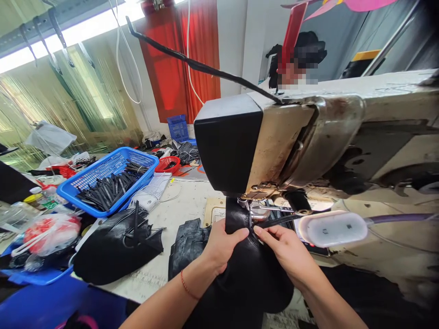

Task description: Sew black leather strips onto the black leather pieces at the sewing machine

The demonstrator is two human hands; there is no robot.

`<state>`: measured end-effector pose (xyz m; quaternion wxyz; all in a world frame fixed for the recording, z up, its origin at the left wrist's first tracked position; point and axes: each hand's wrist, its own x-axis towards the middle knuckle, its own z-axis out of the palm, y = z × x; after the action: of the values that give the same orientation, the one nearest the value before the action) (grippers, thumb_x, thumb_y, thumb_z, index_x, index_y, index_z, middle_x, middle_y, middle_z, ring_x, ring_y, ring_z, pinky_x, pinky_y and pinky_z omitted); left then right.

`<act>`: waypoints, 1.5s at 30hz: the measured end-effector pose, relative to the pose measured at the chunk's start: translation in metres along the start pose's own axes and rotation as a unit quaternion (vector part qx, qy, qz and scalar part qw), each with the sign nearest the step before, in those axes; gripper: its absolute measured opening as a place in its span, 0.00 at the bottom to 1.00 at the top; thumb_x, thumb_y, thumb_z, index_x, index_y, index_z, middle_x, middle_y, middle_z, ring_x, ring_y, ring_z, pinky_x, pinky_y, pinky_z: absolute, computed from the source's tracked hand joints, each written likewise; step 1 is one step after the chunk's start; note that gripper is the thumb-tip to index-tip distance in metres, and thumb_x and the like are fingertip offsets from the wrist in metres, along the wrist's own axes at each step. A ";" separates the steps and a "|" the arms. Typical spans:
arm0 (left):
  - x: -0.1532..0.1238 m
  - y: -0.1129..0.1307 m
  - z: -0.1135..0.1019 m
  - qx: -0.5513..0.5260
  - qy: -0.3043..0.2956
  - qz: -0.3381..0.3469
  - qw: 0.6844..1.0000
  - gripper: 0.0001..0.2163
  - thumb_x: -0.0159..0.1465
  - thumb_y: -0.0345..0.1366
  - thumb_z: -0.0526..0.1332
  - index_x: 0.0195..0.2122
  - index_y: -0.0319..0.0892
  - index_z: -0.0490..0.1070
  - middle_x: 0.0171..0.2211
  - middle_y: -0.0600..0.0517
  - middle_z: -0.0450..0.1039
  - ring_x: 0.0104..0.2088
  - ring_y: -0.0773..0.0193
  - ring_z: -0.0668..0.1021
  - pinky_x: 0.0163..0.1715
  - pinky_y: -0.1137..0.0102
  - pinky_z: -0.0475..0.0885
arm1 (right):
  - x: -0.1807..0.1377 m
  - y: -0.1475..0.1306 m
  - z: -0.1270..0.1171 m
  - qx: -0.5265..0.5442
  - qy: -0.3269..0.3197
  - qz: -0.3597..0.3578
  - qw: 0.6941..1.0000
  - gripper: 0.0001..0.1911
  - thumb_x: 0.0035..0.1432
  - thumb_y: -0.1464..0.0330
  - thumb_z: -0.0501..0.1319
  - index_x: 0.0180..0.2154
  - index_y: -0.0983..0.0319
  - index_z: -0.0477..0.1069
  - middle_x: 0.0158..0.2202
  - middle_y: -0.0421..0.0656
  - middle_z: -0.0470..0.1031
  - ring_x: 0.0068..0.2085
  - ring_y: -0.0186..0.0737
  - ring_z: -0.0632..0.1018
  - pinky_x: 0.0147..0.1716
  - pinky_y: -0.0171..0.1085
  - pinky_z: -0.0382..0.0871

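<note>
A black leather piece (pixel 250 274) lies draped under the head of a worn cream sewing machine (pixel 291 132). My left hand (pixel 221 244) grips its upper left edge, fingers curled over the fold, with a red thread bracelet at the wrist. My right hand (pixel 284 249) pinches the piece just right of the presser foot (pixel 254 212), fingertips close to the needle area. A thin black strap (pixel 277 221) runs from the foot to the right above my right hand.
A blue basket (pixel 103 167) of black strips stands at the left, with a heap of black pieces (pixel 116 246) before it. A white lamp head (pixel 332 228) juts in at the right. A red basket (pixel 167 163) and clutter sit farther back. A person sits behind the machine.
</note>
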<state>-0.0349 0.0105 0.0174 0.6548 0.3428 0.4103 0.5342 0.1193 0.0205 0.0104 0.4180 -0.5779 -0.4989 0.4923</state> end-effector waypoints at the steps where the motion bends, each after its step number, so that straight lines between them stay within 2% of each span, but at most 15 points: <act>1: 0.000 0.000 0.000 0.005 0.001 0.002 1.000 0.15 0.48 0.33 0.71 0.37 0.36 0.78 0.35 0.46 0.80 0.34 0.59 0.79 0.40 0.63 0.73 | 0.000 0.000 0.000 0.003 -0.002 0.000 1.000 0.25 0.41 0.45 0.67 0.24 0.62 0.76 0.26 0.43 0.75 0.33 0.43 0.71 0.34 0.40 0.62; 7: 0.005 0.004 0.004 0.068 0.024 0.003 0.997 0.13 0.47 0.31 0.69 0.35 0.36 0.78 0.33 0.46 0.80 0.33 0.57 0.79 0.38 0.63 0.73 | 0.002 0.005 0.003 0.032 0.000 0.001 0.999 0.26 0.41 0.44 0.68 0.21 0.61 0.73 0.24 0.43 0.73 0.31 0.43 0.72 0.35 0.40 0.65; 10: 0.005 0.007 0.007 0.081 0.028 -0.003 0.996 0.11 0.47 0.31 0.68 0.32 0.36 0.78 0.30 0.48 0.80 0.31 0.58 0.78 0.36 0.64 0.73 | 0.001 0.010 0.002 0.039 0.007 0.003 0.999 0.28 0.46 0.41 0.62 0.22 0.61 0.74 0.26 0.45 0.75 0.33 0.46 0.74 0.35 0.41 0.68; 12: 0.004 0.010 0.008 0.068 0.019 -0.019 0.997 0.10 0.47 0.31 0.67 0.32 0.37 0.78 0.30 0.48 0.79 0.32 0.58 0.78 0.36 0.65 0.72 | -0.002 0.011 -0.001 0.004 -0.006 -0.020 1.000 0.29 0.49 0.41 0.59 0.22 0.60 0.75 0.28 0.46 0.76 0.34 0.47 0.75 0.35 0.40 0.68; 15: -0.001 0.014 0.010 0.060 0.007 -0.041 0.997 0.10 0.48 0.32 0.66 0.33 0.37 0.78 0.31 0.48 0.79 0.32 0.58 0.78 0.35 0.65 0.72 | -0.009 0.010 -0.006 -0.081 -0.029 -0.092 0.992 0.25 0.50 0.44 0.60 0.22 0.59 0.74 0.29 0.44 0.75 0.36 0.47 0.74 0.38 0.39 0.67; 18: -0.003 0.014 0.011 0.066 0.011 -0.030 0.997 0.10 0.49 0.32 0.66 0.33 0.37 0.78 0.32 0.48 0.79 0.33 0.59 0.77 0.35 0.66 0.71 | -0.013 0.009 -0.008 -0.122 -0.021 -0.131 0.984 0.23 0.51 0.45 0.60 0.23 0.58 0.74 0.29 0.43 0.74 0.36 0.46 0.73 0.40 0.39 0.66; 24: -0.002 0.009 0.011 0.032 0.013 -0.026 0.999 0.09 0.48 0.31 0.66 0.31 0.37 0.77 0.29 0.50 0.77 0.30 0.61 0.75 0.33 0.68 0.70 | -0.012 0.012 -0.008 -0.130 0.021 -0.165 0.977 0.19 0.47 0.48 0.64 0.21 0.56 0.76 0.28 0.44 0.74 0.37 0.49 0.74 0.46 0.44 0.65; 29: 0.004 0.010 0.014 0.054 0.039 -0.005 0.998 0.09 0.48 0.32 0.66 0.32 0.37 0.77 0.30 0.49 0.78 0.31 0.60 0.75 0.33 0.68 0.69 | -0.005 0.011 -0.010 -0.134 0.037 -0.165 0.977 0.18 0.46 0.48 0.64 0.22 0.55 0.77 0.30 0.44 0.75 0.40 0.51 0.74 0.49 0.45 0.63; 35: 0.014 0.015 0.016 0.084 0.047 0.000 0.995 0.07 0.48 0.31 0.66 0.30 0.38 0.76 0.28 0.50 0.76 0.30 0.61 0.74 0.31 0.69 0.68 | 0.001 0.000 -0.008 -0.138 0.044 -0.179 0.973 0.19 0.48 0.49 0.63 0.21 0.56 0.76 0.27 0.44 0.74 0.37 0.49 0.74 0.44 0.43 0.64; 40: 0.022 0.022 0.015 0.124 0.037 0.007 0.992 0.07 0.48 0.31 0.66 0.29 0.39 0.77 0.28 0.51 0.77 0.30 0.61 0.74 0.31 0.69 0.67 | 0.002 -0.008 -0.005 -0.116 0.036 -0.184 0.975 0.18 0.51 0.50 0.63 0.21 0.57 0.76 0.26 0.43 0.74 0.33 0.46 0.75 0.39 0.41 0.67; 45: 0.028 0.028 0.014 0.149 0.018 0.024 0.988 0.05 0.49 0.30 0.65 0.28 0.39 0.77 0.28 0.52 0.77 0.32 0.59 0.75 0.35 0.68 0.68 | 0.007 -0.002 -0.004 -0.108 0.023 -0.147 0.983 0.17 0.52 0.50 0.63 0.25 0.57 0.77 0.31 0.43 0.77 0.38 0.48 0.76 0.42 0.40 0.68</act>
<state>-0.0309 0.0434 0.0432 0.5756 0.4368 0.4889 0.4888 0.1227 0.0277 0.0119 0.4324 -0.5514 -0.6189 0.3549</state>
